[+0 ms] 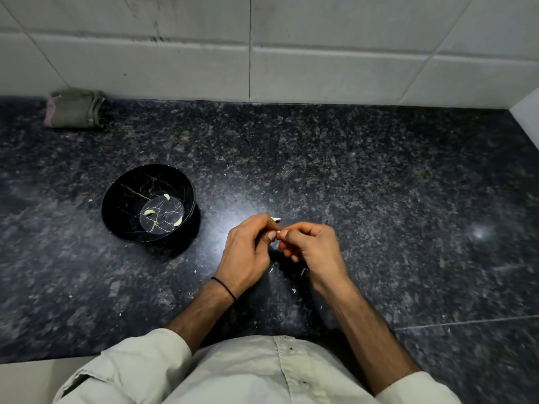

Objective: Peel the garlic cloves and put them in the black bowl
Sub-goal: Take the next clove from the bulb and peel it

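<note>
The black bowl (pixel 122 199) with gold veining stands on the dark granite counter, left of my hands. Three peeled garlic cloves (pixel 149 212) lie in its bottom. My left hand (pixel 248 252) and my right hand (pixel 312 249) meet at their fingertips over the counter, right of the bowl. Between them they pinch a small garlic clove (pixel 275 219), whose pale tip pokes out above the left fingers. Most of the clove is hidden by the fingers.
Bits of white garlic skin (pixel 303 271) lie scattered on the counter (pixel 379 185) under and around my hands. A folded greenish cloth (pixel 75 107) rests at the back left against the tiled wall. A side wall closes the far right corner.
</note>
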